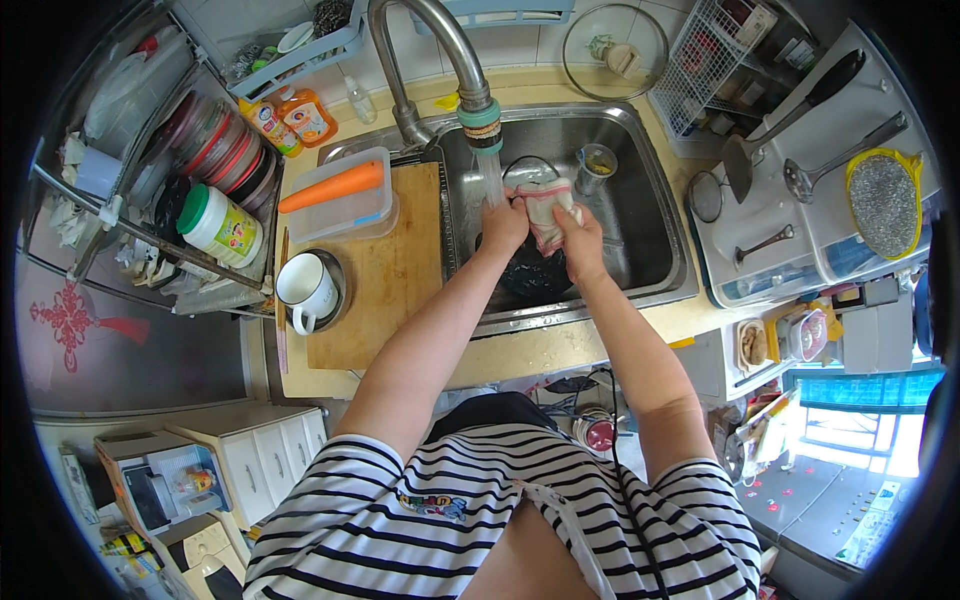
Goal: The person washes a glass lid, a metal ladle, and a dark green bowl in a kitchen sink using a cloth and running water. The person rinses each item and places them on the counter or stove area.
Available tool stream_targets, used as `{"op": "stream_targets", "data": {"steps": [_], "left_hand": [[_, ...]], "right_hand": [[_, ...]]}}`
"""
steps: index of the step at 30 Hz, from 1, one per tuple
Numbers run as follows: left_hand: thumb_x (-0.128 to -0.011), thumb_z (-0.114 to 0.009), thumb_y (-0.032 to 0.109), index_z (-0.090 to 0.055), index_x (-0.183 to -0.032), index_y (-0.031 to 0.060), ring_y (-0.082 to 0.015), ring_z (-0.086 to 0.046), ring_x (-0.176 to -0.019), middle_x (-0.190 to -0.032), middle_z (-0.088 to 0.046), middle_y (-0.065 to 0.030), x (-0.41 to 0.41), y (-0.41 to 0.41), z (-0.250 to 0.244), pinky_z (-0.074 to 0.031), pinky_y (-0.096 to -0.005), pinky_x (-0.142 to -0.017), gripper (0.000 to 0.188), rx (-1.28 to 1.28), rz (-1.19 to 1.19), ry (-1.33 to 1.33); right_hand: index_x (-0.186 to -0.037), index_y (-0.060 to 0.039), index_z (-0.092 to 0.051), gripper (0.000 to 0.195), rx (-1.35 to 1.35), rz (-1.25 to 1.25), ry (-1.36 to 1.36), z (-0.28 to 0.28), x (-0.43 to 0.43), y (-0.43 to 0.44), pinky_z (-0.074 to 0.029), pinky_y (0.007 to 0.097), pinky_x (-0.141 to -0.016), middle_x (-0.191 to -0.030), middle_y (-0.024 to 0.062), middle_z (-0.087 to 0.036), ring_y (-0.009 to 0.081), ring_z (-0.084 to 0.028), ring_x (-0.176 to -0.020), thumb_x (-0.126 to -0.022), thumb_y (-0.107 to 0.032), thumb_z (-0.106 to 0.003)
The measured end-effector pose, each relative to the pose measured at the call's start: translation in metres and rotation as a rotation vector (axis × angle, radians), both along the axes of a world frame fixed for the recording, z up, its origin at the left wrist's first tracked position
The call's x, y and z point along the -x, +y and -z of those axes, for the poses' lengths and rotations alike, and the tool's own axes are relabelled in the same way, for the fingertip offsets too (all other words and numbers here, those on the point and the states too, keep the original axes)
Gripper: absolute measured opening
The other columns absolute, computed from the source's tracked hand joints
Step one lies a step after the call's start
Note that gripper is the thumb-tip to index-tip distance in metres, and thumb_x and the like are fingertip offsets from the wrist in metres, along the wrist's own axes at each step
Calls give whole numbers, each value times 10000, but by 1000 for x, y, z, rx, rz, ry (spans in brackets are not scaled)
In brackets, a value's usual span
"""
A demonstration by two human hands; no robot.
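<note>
Over the sink, my right hand [582,238] grips a white dishcloth with a pink-red border [546,206]. My left hand [504,225] is at the cloth's left edge, its fingertips pinching it. Water [491,180] runs from the faucet's green-collared spout [481,124] and falls at my left hand. Below, the stainless steel sink [652,225] holds a dark round vessel [536,277] that my hands and the cloth partly hide; I cannot tell what it is. A small clear cup [596,169] with something yellowish in it stands farther back in the basin.
Left of the sink, a wooden cutting board [390,300] bears a plastic container [337,214] with a carrot [331,187] on its lid. A white mug [306,289] sits in a metal bowl nearby. Detergent bottles [307,116] stand behind; a glass lid [615,52] leans on the back wall.
</note>
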State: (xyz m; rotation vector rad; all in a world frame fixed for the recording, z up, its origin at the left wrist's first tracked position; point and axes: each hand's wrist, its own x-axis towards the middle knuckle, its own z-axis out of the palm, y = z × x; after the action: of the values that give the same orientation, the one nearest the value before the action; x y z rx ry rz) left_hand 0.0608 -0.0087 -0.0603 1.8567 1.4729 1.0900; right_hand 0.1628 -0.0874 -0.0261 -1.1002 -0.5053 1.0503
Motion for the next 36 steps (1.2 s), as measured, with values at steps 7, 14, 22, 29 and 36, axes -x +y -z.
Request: {"op": "stream_targets", "data": {"steps": [7,14,22,29,36], "left_hand": [[-915,-310,549,-542,-1038,36,-289,-570,-932,-1008,-587,-153,7,2,-21,-480,-422,-811,576,1130,296,-1188],[-881,-304,493,-536,-1105,90,-271,-567,-1004,-1103,-575,-110,11,-15,-37,-473,-426,-838,515,1158,368,-1450],[-788,-322,734,-448,-1260,142,-258,-409,-1214,-1304,-448,-93,27,-37,-47,-326,-423,-1002,768,1109,494,-1553],[-782,-449,678,-460,-1246,187,-261,-471,-1152,-1253,-496,-63,47,-4,-30,-363,-455,-966,675,1009,435,-1546],[-788,-534,409,-481,-1190,147,-259,-516,-1066,-1186,-524,-83,53,-12,-51,-431,-436,-875,483,965,542,-1415]], "right_hand": [[-1061,-51,-583,284,38,-210,104,4,7,-1,-400,194,-545,-802,-19,-597,52,-529,-659,-880,-270,-584],[-1071,-81,-593,332,-124,33,-999,27,20,34,-382,406,-910,-1154,191,-518,352,-485,-1055,-807,-282,-619],[-1131,-108,-579,376,329,-5,-1299,11,30,59,-386,446,-916,-1148,218,-548,385,-519,-1036,-798,-280,-557],[-1238,-42,-498,595,115,-303,-969,7,59,66,-266,448,-1029,-1264,266,-452,429,-398,-1179,-798,-442,-530],[-1208,-111,-535,429,226,-207,-1674,4,32,81,-313,455,-987,-1297,107,-479,313,-417,-1201,-869,-351,-429]]}}
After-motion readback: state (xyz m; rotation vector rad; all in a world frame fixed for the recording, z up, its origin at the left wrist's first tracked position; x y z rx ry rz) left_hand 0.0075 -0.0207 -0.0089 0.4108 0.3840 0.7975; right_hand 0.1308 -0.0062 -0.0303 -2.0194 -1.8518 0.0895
